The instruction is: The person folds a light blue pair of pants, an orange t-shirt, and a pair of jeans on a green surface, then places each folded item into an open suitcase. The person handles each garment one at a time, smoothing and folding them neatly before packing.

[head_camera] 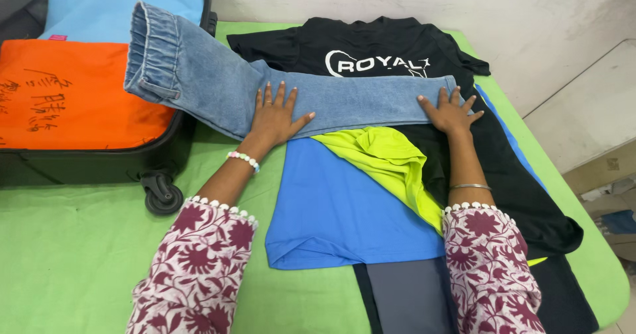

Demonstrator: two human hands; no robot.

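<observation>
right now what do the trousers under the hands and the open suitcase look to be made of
Trousers: looks like light blue denim, matte and faded, with stitched seams and a gathered elastic cuff; both the left hand and the right hand lie flat on it. Suitcase: black shell, probably hard plastic, on a small wheel; its exact finish is hard to tell.

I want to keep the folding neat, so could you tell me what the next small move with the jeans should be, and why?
Probably fold the cuffed end over: both the left hand and right hand press flat on the jeans, whose cuff overhangs the open suitcase.
</observation>
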